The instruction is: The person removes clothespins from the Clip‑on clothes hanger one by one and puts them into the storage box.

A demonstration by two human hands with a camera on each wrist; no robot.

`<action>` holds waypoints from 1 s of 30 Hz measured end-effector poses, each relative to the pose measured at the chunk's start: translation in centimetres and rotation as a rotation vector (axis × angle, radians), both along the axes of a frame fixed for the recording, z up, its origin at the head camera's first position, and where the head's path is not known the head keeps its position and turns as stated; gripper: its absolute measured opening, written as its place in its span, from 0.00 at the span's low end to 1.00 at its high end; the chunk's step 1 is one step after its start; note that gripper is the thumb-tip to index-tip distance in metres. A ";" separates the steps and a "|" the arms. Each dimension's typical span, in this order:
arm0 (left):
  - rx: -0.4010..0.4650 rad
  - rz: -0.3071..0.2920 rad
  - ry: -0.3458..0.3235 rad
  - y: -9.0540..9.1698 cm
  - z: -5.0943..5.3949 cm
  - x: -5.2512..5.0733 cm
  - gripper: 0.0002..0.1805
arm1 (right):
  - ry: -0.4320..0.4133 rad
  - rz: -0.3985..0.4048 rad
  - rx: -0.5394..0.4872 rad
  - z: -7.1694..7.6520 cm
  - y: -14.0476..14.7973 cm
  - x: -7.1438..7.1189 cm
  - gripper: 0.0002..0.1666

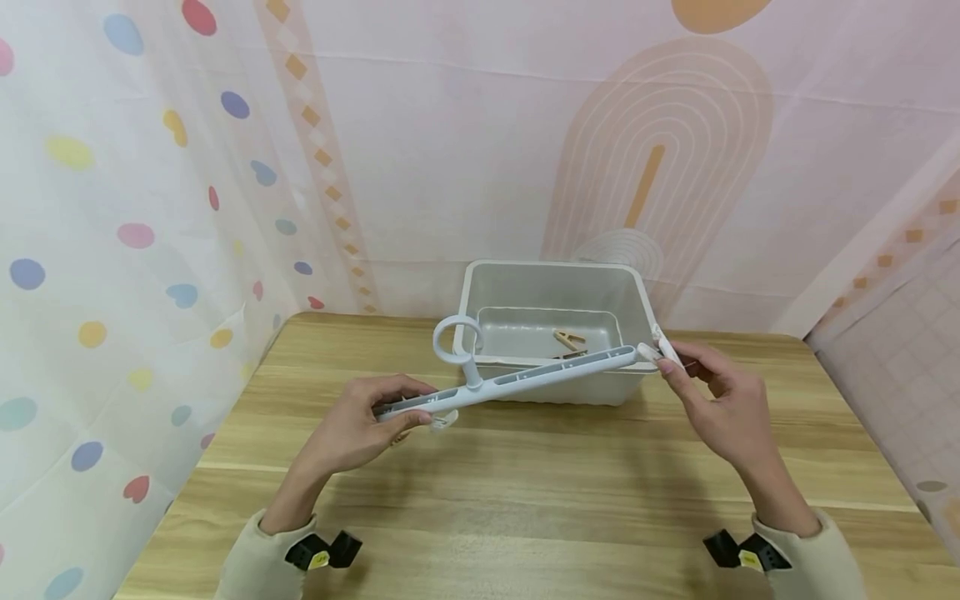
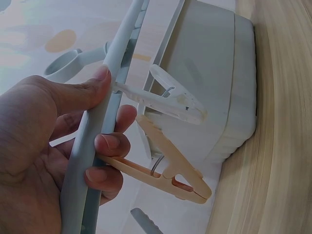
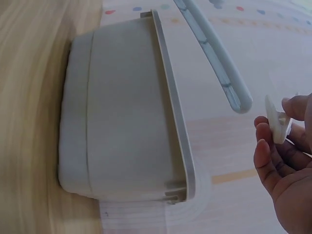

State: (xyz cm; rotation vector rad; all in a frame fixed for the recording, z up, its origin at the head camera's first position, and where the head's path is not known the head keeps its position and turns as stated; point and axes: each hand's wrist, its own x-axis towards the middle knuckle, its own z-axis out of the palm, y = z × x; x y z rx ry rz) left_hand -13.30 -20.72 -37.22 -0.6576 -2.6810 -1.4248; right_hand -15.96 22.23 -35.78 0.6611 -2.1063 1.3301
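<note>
My left hand [image 1: 356, 421] grips a pale blue clip hanger [image 1: 525, 385] near its left end, thumb on one side and fingers curled round the bar. The hanger is tilted, its right end higher, with its ring hook [image 1: 437, 340] pointing up. In the left wrist view, a white clothespin [image 2: 183, 107] and a peach clothespin [image 2: 168, 183] hang from the bar beside the fingers. My right hand [image 1: 723, 408] pinches another white clothespin [image 3: 278, 124] between thumb and fingers. That clothespin is just off the hanger's right end, with a small gap in the right wrist view.
A light grey plastic bin [image 1: 555, 283] stands at the back of the wooden table [image 1: 495, 500], behind and below the hanger. Inside it lie a tan clothespin [image 1: 564, 340] and a darker one, partly hidden. A patterned curtain [image 1: 450, 150] hangs behind.
</note>
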 end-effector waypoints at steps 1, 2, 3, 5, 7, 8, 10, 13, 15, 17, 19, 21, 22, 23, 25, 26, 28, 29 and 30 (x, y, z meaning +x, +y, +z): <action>-0.003 0.001 0.003 0.0 0.0 0.0 0.13 | 0.004 0.003 0.004 0.1 0.0 -0.2 0.16; -0.005 0.001 0.005 0.0 0.0 0.0 0.13 | -0.004 0.002 0.007 0.3 0.1 -0.4 0.16; -0.006 0.001 0.008 0.0 -0.1 0.0 0.13 | -0.013 0.000 0.006 0.4 0.2 -0.6 0.16; -0.012 0.002 0.013 0.0 -0.1 0.0 0.13 | -0.034 -0.010 0.016 0.6 0.2 -1.0 0.15; -0.014 0.001 0.015 0.0 -0.1 0.0 0.13 | -0.055 -0.019 0.032 0.9 0.3 -1.4 0.14; -0.016 0.001 0.018 0.0 -0.1 0.0 0.13 | -0.072 -0.029 0.044 1.0 0.4 -1.6 0.13; -0.020 0.001 0.020 0.0 -0.2 -0.1 0.13 | -0.099 -0.045 0.080 1.3 0.4 -1.9 0.13; -0.022 0.001 0.022 0.0 -0.2 -0.1 0.13 | -0.140 -0.066 0.144 1.7 0.5 -2.3 0.12; -0.020 -0.001 0.020 0.0 -0.2 -0.1 0.13 | -0.159 -0.073 0.184 1.9 0.5 -2.6 0.13; -0.019 -0.002 0.020 0.0 -0.3 -0.1 0.13 | -0.177 -0.080 0.218 2.2 0.5 -3.0 0.13; -0.017 -0.004 0.021 0.0 -0.3 -0.1 0.13 | -0.189 -0.089 0.247 2.4 0.5 -3.5 0.14; -0.017 -0.004 0.023 0.0 -0.3 -0.1 0.13 | -0.201 -0.101 0.276 2.6 0.4 -4.0 0.14; -0.017 -0.004 0.025 0.0 -0.3 -0.1 0.13 | -0.210 -0.107 0.288 2.7 0.4 -4.2 0.14; -0.016 -0.004 0.024 0.0 -0.3 -0.1 0.13 | -0.218 -0.108 0.300 2.8 0.4 -4.4 0.14; -0.016 -0.003 0.021 0.0 -0.2 -0.1 0.13 | -0.228 -0.108 0.318 2.9 0.2 -4.9 0.15; -0.014 -0.003 0.018 0.0 -0.2 -0.1 0.13 | -0.233 -0.103 0.323 3.0 0.2 -5.1 0.15; -0.012 -0.002 0.014 0.0 -0.2 -0.1 0.13 | -0.240 -0.091 0.327 3.2 0.1 -5.5 0.15; -0.012 -0.002 0.012 0.0 -0.2 -0.1 0.13 | -0.243 -0.085 0.327 3.3 0.1 -5.8 0.15; -0.012 -0.002 0.014 0.0 -0.2 -0.1 0.13 | -0.245 -0.080 0.326 3.4 0.1 -6.0 0.15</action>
